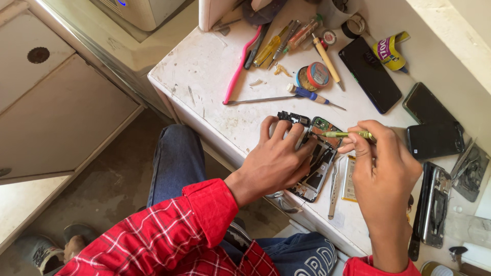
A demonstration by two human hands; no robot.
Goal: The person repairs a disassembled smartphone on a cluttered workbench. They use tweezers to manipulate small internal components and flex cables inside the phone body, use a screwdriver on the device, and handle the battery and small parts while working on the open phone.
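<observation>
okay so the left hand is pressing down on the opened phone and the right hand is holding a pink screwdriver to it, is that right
Not quite: the screwdriver in the right hand is yellow-green, not pink. The pink tool lies unused farther back on the white table. The rest stands: the left hand presses down on the opened phone, as the head view shows.

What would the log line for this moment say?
left hand: pressing down opened phone | right hand: holding yellow-green screwdriver, tip at phone's top | surface: white table
</observation>
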